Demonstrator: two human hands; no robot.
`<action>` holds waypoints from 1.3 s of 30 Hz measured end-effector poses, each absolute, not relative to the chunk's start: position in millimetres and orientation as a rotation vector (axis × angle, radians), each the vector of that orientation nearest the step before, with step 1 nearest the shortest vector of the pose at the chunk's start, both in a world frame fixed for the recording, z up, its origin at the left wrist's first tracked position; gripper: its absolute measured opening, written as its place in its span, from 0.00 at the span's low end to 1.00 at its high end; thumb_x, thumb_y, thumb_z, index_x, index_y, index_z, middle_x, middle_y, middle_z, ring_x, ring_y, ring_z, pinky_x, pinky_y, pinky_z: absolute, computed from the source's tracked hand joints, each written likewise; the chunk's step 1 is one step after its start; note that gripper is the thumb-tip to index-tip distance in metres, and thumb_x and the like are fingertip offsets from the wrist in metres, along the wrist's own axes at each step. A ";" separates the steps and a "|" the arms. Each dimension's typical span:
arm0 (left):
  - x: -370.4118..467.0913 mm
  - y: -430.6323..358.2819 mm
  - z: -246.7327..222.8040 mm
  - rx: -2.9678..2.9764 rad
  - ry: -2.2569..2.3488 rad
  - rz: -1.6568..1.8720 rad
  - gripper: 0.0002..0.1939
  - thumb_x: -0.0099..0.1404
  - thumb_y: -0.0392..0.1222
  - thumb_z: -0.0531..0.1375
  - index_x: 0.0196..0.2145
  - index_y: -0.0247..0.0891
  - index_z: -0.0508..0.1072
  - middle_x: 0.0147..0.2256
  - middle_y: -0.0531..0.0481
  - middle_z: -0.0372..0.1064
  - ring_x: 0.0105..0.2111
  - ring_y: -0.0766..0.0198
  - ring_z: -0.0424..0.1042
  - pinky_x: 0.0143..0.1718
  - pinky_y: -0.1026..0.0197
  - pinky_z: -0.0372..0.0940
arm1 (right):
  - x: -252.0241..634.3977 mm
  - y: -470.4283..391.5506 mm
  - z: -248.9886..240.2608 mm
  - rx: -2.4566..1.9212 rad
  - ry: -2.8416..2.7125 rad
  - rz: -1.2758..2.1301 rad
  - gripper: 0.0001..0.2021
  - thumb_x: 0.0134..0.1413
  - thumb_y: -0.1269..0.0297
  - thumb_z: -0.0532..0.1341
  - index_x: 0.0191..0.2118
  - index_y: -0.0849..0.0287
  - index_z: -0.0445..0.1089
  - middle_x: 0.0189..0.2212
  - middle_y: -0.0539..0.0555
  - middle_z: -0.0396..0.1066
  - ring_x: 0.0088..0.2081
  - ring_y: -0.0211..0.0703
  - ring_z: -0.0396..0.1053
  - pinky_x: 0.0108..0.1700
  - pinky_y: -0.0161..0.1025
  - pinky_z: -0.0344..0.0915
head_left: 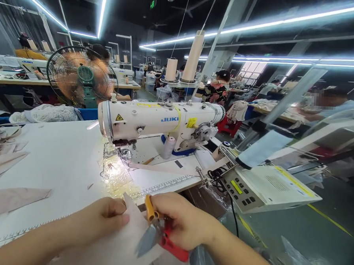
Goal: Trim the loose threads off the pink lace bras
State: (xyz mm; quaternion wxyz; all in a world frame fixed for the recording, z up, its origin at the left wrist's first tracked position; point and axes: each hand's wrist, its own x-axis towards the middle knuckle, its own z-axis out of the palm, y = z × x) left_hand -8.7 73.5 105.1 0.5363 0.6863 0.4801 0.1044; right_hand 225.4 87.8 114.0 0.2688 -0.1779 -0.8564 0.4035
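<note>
My left hand (109, 218) pinches the upper edge of a pale pink fabric piece (126, 240) at the bottom centre. To its right, my right hand (181, 217) is wrapped round scissors (150, 240) with orange and red handles. Their blades point down and left, over the fabric. Beyond both hands stands a white sewing machine (148, 117), its needle area lit above a shiny, film-covered plate (117, 173). A grey thread spool (168, 148) is upright beside the machine bed, and a pale strip (166, 169) runs from the needle area to the right.
More pale fabric (13, 199) lies on the white table (60, 154) at the left. A fan (85, 74) stands behind it. At the right are a control box (271, 189) and a light blue roll (265, 147). Several people sit at other machines farther back.
</note>
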 end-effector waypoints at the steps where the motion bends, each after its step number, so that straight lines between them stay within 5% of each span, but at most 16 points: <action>1: -10.0 71.9 108.0 1.704 1.171 0.306 0.23 0.63 0.58 0.51 0.19 0.39 0.58 0.25 0.55 0.53 0.24 0.66 0.55 0.25 0.63 0.52 | 227.8 88.4 113.1 -0.525 -2.272 1.046 0.07 0.40 0.73 0.56 0.25 0.56 0.55 0.24 0.46 0.57 0.25 0.35 0.54 0.27 0.31 0.53; 6: -13.3 57.4 117.7 1.949 1.321 0.482 0.20 0.67 0.52 0.49 0.22 0.41 0.67 0.29 0.50 0.67 0.30 0.60 0.66 0.33 0.62 0.61 | 233.2 92.0 106.1 -0.681 -2.242 0.909 0.07 0.42 0.75 0.57 0.26 0.57 0.57 0.26 0.48 0.61 0.28 0.36 0.57 0.31 0.33 0.56; 14: -9.6 49.1 102.7 1.882 1.433 0.730 0.15 0.63 0.51 0.53 0.23 0.43 0.69 0.30 0.49 0.67 0.33 0.58 0.68 0.31 0.63 0.64 | 231.8 91.9 92.0 -0.906 -2.234 0.991 0.15 0.42 0.74 0.61 0.23 0.56 0.50 0.22 0.44 0.55 0.24 0.33 0.50 0.24 0.30 0.48; 18: -3.3 41.9 106.6 1.702 1.465 0.832 0.13 0.62 0.51 0.56 0.25 0.44 0.72 0.31 0.50 0.69 0.36 0.58 0.69 0.35 0.63 0.64 | 225.5 89.4 86.0 -0.975 -2.102 1.024 0.19 0.44 0.65 0.65 0.22 0.56 0.49 0.21 0.45 0.53 0.24 0.34 0.49 0.25 0.32 0.47; 23: 8.2 27.2 114.2 1.519 1.738 0.942 0.13 0.58 0.55 0.57 0.25 0.45 0.72 0.31 0.51 0.72 0.31 0.58 0.69 0.34 0.61 0.64 | 212.2 84.8 73.7 -0.992 -1.615 1.396 0.18 0.42 0.54 0.68 0.27 0.57 0.60 0.23 0.46 0.59 0.26 0.36 0.55 0.29 0.34 0.55; 31: 10.1 22.5 102.4 1.399 1.880 0.933 0.14 0.58 0.57 0.55 0.27 0.44 0.67 0.29 0.51 0.71 0.29 0.57 0.69 0.30 0.61 0.64 | 197.5 75.3 60.6 -0.953 -1.391 1.257 0.14 0.44 0.58 0.66 0.27 0.56 0.60 0.24 0.47 0.57 0.26 0.37 0.55 0.27 0.35 0.55; 36: 11.0 23.4 100.3 1.306 1.766 1.087 0.14 0.54 0.56 0.60 0.23 0.43 0.69 0.22 0.54 0.68 0.24 0.61 0.66 0.24 0.64 0.60 | 199.2 71.4 63.4 -0.920 -1.382 1.224 0.10 0.45 0.64 0.65 0.29 0.57 0.61 0.33 0.52 0.66 0.28 0.36 0.59 0.29 0.35 0.58; 39: 12.4 22.2 104.1 1.214 1.713 1.185 0.12 0.54 0.52 0.62 0.22 0.43 0.70 0.20 0.55 0.67 0.23 0.65 0.64 0.22 0.67 0.57 | 198.8 71.4 64.9 -0.912 -1.375 1.280 0.10 0.44 0.65 0.65 0.28 0.57 0.61 0.31 0.51 0.66 0.29 0.38 0.60 0.30 0.35 0.58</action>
